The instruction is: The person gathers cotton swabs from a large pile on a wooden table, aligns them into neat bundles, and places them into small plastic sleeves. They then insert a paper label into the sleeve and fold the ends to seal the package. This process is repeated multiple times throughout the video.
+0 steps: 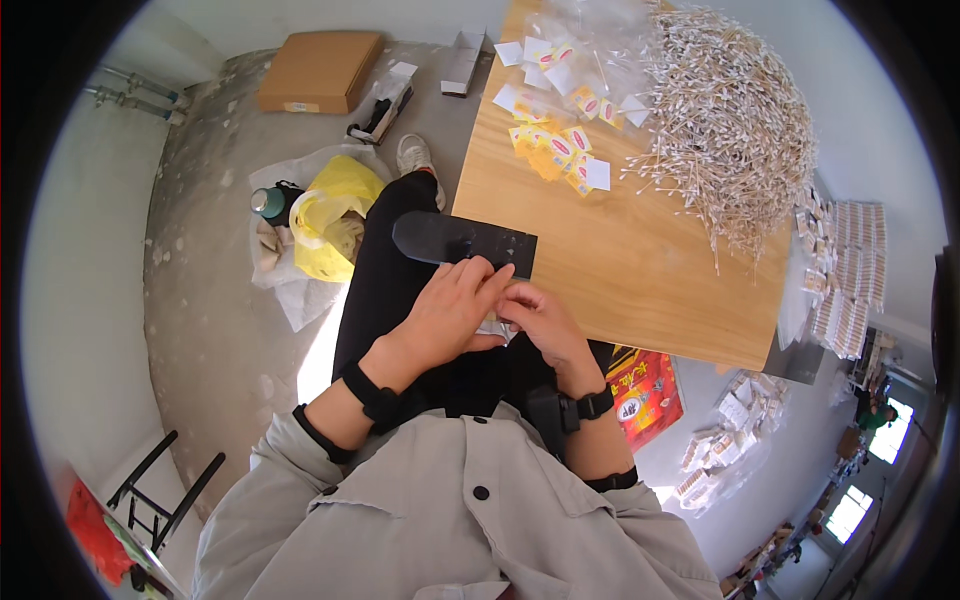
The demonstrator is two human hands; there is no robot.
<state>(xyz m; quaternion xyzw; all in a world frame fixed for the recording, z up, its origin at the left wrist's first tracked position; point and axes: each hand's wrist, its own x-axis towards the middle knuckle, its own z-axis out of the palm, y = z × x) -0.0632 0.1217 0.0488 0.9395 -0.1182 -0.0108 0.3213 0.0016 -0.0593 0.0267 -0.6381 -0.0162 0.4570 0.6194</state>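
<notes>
- White showed on a small pale piece (pixel 490 327) between the two hands, low over the lap and just off the table (pixel 640 290); its exact kind was too covered to tell.
- Close two-handed finger work on that piece seemed to be the step in hand; the next move appeared to call for a light, steady pinch and a clear view past the knuckles.
- Left hand (pixel 450 308): back turned up, fingers nearly straight and together, reaching across toward the right, thumb spread apart below them; whether they gripped the piece, I could not tell.
- Right hand (pixel 538 318): wrist bent inward, fingers curled, index and thumb drawn close beside the left fingertips; overlap hid what they held.
- Beyond the hands, a black board (pixel 470 243) overhung the table's edge.
- Farther across lay yellow-and-white cards (pixel 565 150) and heaped cotton swabs (pixel 745 120).
</notes>
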